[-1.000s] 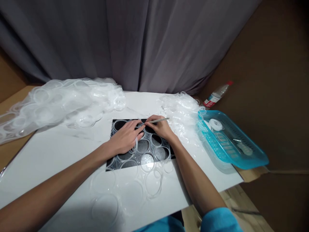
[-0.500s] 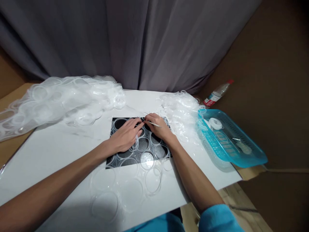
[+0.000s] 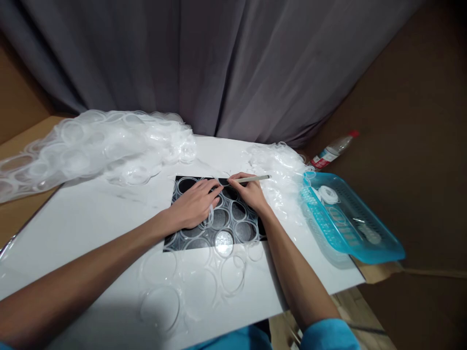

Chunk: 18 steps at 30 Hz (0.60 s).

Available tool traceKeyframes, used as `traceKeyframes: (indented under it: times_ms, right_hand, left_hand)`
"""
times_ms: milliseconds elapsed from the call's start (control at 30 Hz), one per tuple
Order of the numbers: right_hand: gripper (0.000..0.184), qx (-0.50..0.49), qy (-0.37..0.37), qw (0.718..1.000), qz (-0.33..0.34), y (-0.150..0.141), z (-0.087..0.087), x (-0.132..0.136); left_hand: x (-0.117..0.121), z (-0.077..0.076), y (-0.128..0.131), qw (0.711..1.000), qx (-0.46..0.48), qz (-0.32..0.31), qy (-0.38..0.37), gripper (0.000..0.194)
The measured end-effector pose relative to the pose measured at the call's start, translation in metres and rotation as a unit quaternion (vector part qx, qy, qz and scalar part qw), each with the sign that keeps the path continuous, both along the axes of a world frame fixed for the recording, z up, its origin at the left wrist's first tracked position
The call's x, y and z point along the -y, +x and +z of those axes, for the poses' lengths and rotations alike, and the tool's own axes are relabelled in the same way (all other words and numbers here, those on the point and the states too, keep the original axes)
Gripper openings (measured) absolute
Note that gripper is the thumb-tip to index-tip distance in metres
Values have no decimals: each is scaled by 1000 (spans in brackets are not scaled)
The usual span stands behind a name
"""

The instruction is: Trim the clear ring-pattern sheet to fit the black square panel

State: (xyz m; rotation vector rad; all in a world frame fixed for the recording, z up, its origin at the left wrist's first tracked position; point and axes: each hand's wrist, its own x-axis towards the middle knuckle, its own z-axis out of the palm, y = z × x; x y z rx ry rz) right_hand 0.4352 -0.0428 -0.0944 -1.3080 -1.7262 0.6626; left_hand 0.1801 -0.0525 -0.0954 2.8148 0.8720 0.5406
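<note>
The forearms converge. The left hand point(image 3: 196, 203) lies palm down, fingers reaching forward, on the ringed clear sheet point(image 3: 230, 225) spread across a black mat point(image 3: 261, 230) and the worktop point(image 3: 91, 209); whether it grips the white loops point(image 3: 210, 218) beneath, I cannot tell. The right hand point(image 3: 231, 182) pinches a pale stick point(image 3: 255, 178) slanting outward.

"Was there any lettering you could read?"
"No, none. The only label point(image 3: 322, 159) I saw was wrapped around the plastic bottle point(image 3: 339, 144)."
"What did it say?"
"I couldn't tell. It showed red and white patches, but whatever was printed there was too small and blurred to give a brand, a word or a number."
</note>
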Motion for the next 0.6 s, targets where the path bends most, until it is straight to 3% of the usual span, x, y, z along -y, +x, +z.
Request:
traceKeyframes:
  times_ms: [233, 600]
  right_hand:
    - [21, 11, 5, 998, 64, 7, 4, -2]
    - [12, 10, -24, 994, 103, 19, 12, -5]
  left_hand:
    - [-2, -8, 0, 1000, 15, -9, -3, 52]
    - [-2, -13, 2, 1000, 25, 2, -4, 54]
